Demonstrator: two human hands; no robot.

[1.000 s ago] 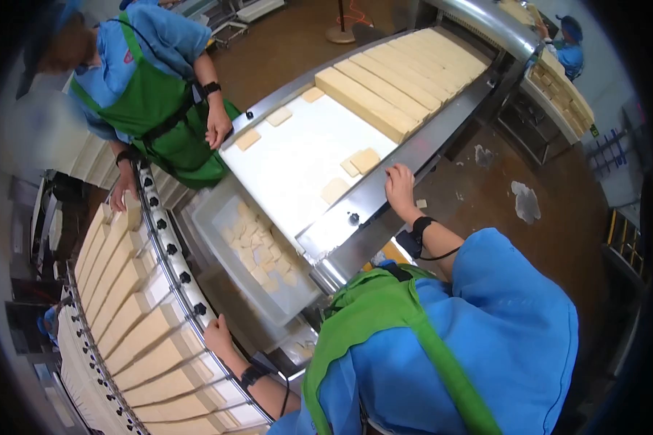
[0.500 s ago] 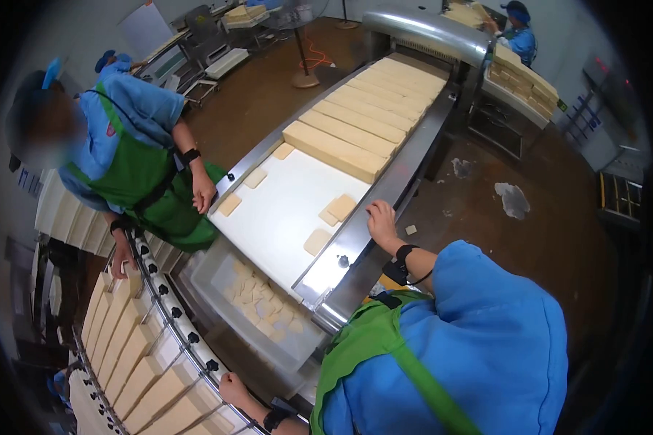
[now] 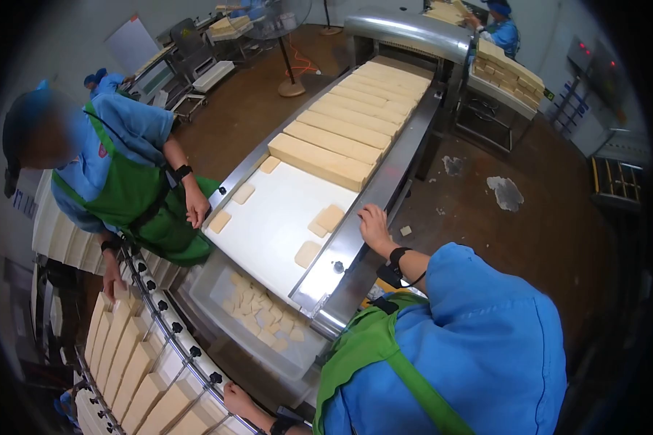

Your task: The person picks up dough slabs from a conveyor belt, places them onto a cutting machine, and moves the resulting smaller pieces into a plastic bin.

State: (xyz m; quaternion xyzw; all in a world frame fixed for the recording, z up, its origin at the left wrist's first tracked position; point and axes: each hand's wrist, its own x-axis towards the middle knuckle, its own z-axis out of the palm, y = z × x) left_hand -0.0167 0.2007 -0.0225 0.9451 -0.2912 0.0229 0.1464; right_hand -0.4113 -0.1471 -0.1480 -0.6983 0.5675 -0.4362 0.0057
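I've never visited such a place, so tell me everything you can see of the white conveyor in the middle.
The white conveyor has a smooth, flat surface between shiny metal side rails; the right one bears a dark knob. Its far end reaches a rounded metal hood, and its near end stands by a plastic-looking bin, set lower. Long pale blocks lie crosswise on the far part; a few thin, flat pieces lie on the near part. The right hand rests on the right rail.

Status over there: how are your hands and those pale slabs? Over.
Right hand at metal edge; left hand by curved rail. Pale slabs side by side on belt. Loose flat pieces there too.
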